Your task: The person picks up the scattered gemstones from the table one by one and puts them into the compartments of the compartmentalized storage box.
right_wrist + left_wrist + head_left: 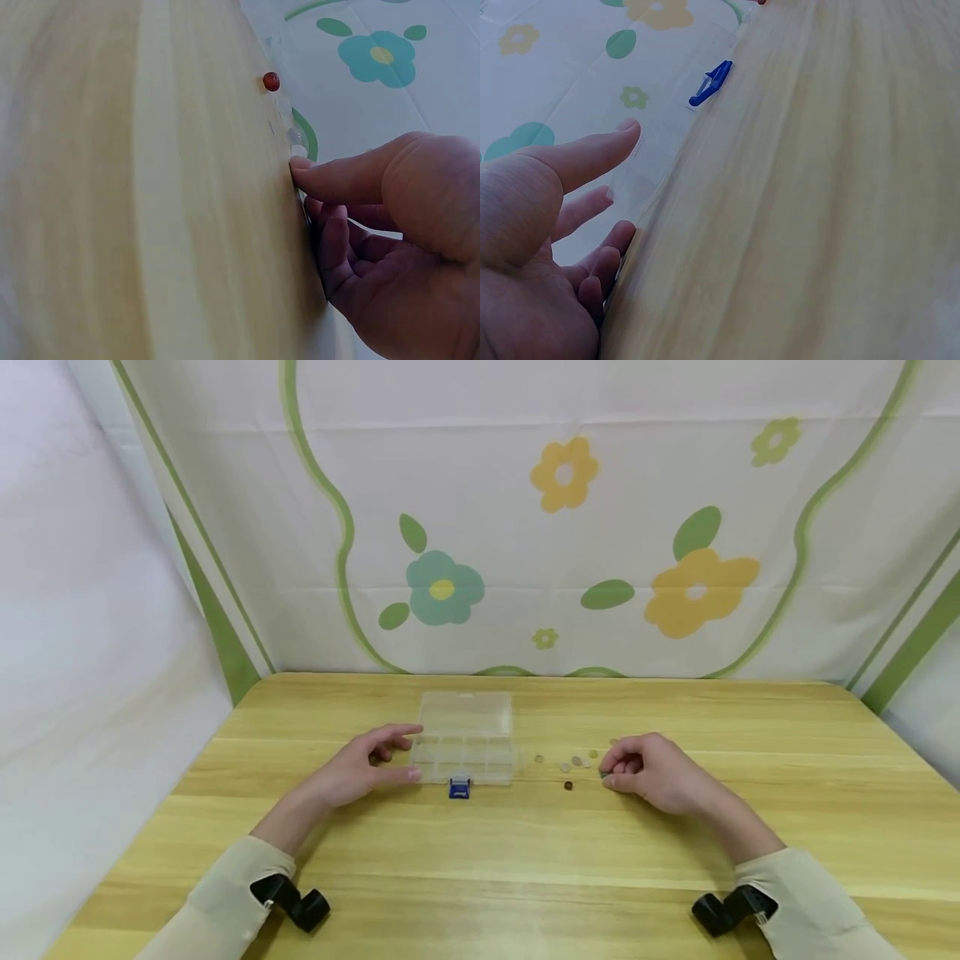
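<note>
A small dark piece [603, 773] is pinched between my right hand's [656, 775] thumb and forefinger, beside little scattered pieces [577, 761] on the table [480, 860], while my empty left hand [358, 765], thumb and forefinger wide apart, is at the open clear box's [465, 714] left edge.

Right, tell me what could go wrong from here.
The small dark piece seems to be pinched at the very fingertips of the right hand, so it might slip and drop on the table. The reddish-brown bead looks round and lies loose on the table, so a brush could send it rolling. The left hand is right at the clear box, so a bump might shift the box or its open lid.
</note>
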`<state>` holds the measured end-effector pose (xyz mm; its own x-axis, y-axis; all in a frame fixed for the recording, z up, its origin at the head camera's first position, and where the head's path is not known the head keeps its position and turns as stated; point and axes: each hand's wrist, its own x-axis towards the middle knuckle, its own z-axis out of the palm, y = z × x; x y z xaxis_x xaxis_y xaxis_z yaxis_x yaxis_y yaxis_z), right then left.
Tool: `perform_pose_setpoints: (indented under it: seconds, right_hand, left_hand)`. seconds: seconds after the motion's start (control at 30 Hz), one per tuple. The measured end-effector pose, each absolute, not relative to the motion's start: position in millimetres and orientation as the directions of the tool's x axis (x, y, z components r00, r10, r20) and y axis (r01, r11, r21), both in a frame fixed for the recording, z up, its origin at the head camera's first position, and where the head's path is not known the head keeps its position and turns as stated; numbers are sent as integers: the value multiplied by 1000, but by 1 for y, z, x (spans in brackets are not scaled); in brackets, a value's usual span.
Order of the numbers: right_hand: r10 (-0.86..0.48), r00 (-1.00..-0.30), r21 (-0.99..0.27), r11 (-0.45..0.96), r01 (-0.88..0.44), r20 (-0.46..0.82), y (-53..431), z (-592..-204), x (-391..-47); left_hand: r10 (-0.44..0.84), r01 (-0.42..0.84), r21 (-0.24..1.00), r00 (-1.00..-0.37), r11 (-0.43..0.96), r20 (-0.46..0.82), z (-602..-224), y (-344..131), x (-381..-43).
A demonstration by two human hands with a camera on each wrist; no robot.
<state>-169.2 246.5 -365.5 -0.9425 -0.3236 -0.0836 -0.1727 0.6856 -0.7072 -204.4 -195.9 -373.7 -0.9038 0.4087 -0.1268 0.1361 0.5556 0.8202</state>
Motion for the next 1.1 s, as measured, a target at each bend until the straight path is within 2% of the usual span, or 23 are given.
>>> perform_pose_setpoints:
  seconds: [0.33,0.83,1.1]
  right_hand:
    - [-366,-926,-715,670,-197,-88,243,-365,-169]
    - [-471,-881,-586,726,-359,-42,242,-362,-164]
    - [-477,-879,-550,741,-385,-27,243,-363,-164]
  left_hand:
    - [404,145,814,-907,562,-117,-375,-198,-202]
    - [411,159,818,-906,553,-102,-376,-196,-204]
    - [404,149,822,-909,550,-106,-376,-196,-205]
